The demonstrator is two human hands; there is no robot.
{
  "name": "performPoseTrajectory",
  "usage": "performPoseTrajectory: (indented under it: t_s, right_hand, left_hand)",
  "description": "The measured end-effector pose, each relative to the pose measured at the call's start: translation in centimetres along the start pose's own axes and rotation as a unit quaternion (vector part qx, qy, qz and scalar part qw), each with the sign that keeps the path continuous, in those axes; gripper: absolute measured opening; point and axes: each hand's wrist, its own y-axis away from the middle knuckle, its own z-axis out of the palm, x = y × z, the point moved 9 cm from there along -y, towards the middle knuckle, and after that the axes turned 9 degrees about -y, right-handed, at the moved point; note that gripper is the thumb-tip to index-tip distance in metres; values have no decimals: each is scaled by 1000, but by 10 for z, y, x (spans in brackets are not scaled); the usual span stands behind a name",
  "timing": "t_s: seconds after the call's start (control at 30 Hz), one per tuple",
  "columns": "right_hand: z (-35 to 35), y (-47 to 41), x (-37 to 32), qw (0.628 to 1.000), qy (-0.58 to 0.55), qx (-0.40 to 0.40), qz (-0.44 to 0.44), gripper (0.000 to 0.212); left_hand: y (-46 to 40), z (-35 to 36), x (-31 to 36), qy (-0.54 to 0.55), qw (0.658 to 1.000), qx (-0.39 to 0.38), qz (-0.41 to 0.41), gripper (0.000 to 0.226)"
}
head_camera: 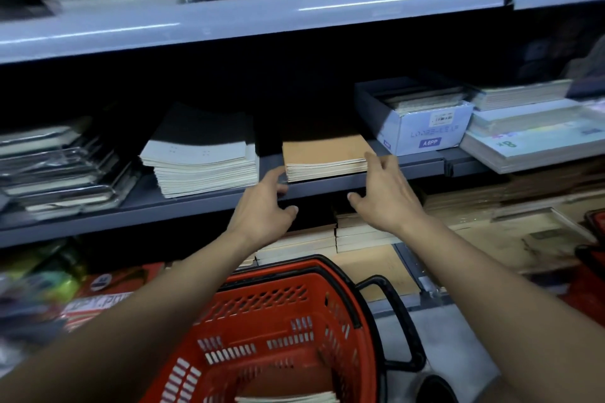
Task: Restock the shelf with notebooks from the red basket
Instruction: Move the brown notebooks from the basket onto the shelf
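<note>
A low stack of brown-covered notebooks (pixel 322 154) lies on the grey middle shelf (pixel 203 203), near its front edge. My left hand (pixel 263 208) is at the stack's left front corner, fingers spread, with its fingertips touching the stack. My right hand (pixel 384 193) rests against the stack's right side, fingers apart. Neither hand is closed around the stack. The red basket (pixel 281 334) sits below my arms, and the edge of a pale notebook (pixel 288 398) shows at its bottom.
A taller stack of grey-covered notebooks (pixel 199 160) stands left of the brown stack, with plastic-wrapped items (pixel 62 170) further left. A white A6PP box (pixel 422 127) sits to the right. More stock fills the top shelf (pixel 248 20); brown notebooks (pixel 327 235) lie on the shelf below.
</note>
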Motion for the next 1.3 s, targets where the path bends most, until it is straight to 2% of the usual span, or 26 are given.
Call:
performPoseTrajectory:
  t_s: [0.23,0.43,0.7,0.83,0.93,1.07,1.17,1.3]
  right_hand:
    - [32,34,-9,993,80,-74,-54,68]
    - [80,70,-20,970,137,-158,-122,74]
    - [129,94,-33,944,188,-216,-165,60]
    - [151,104,-37,932,208,-227,-193,59]
    - [170,113,-36,923,217,-245,-202,62]
    - [198,127,-30,901,246,-283,-218,63]
    - [218,141,-25,885,260,-318,-220,58]
    - [244,161,-15,857,290,-361,-228,41]
  left_hand:
    - [36,8,-19,28,999,-17,-29,73]
    - [62,14,-46,28,998,-21,-48,69]
    - [96,38,-98,8,996,-54,-72,64]
    - [116,52,-124,-6,994,-76,-80,64]
    - [129,66,-144,-31,991,-96,-87,53]
    - [143,96,-168,-27,978,-161,-127,31]
    - [156,121,-185,-24,960,-222,-171,5]
    - [184,147,-201,-46,941,-275,-190,18]
